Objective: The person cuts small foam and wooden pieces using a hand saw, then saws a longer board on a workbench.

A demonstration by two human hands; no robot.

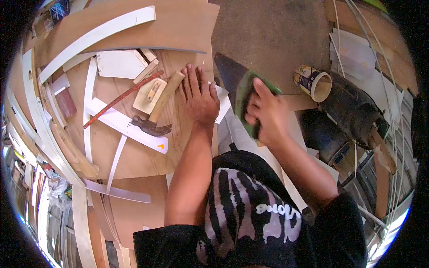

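My left hand [199, 100] lies flat with its fingers stretched on a plywood board [178, 156], at the board's right edge. Beside its fingertips is the wooden handle of a claw hammer [166, 97]. My right hand [270, 111], slightly blurred, is wrapped round the green handle of a hand saw [229, 70], with the index finger extended along it. The saw's dark blade points up and left, past the board's edge; whether it touches the wood I cannot tell. A small pale wooden block [146, 102] with a metal piece on it lies by the hammer.
A rusty red bar [118, 102] crosses a white strip [111, 117] on the board. Curved white strips [103, 35] lie at the upper left. To the right are an open tub [321, 87] lying on its side, a dark cylindrical container [357, 111] and hanging cords [389, 58].
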